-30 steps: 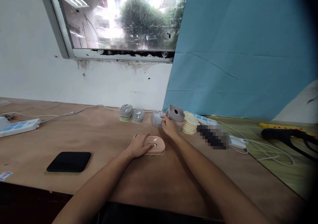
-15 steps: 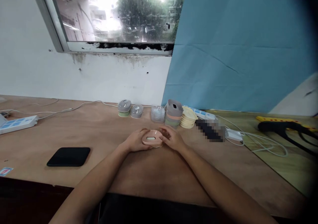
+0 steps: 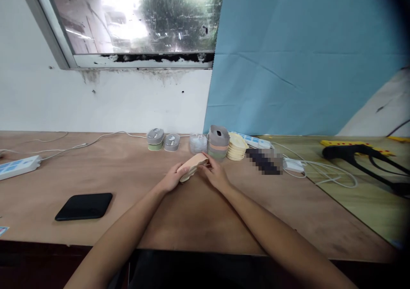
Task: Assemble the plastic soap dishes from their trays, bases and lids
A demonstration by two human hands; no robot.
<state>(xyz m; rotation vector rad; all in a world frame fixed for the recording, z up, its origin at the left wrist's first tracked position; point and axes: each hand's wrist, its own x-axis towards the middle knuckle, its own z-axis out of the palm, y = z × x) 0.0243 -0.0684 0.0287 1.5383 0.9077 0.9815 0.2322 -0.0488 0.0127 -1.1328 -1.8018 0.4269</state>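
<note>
A small pink rounded plastic box (image 3: 194,162) with a cream-coloured edge is tipped up between my hands, just above or on the brown table. My left hand (image 3: 173,178) grips its left end, thumb on the near side. At the right end, my right hand (image 3: 217,174) has its fingers closed around the corner. The slotted top is turned out of sight. Behind the hands stand a stack of grey, pink and green parts (image 3: 218,141) and a stack of cream-yellow pieces (image 3: 237,147).
Clear plastic pieces (image 3: 198,144), a grey part (image 3: 171,142) and a grey-green stack (image 3: 155,139) line the back. A black phone-like slab (image 3: 84,206) lies left. Power strips (image 3: 19,167), white cables and a black-handled tool (image 3: 355,156) sit at the sides.
The pink box has been tipped up from lying flat, so its slotted top no longer shows. My right hand has closed on its right end. The view has shifted slightly.
</note>
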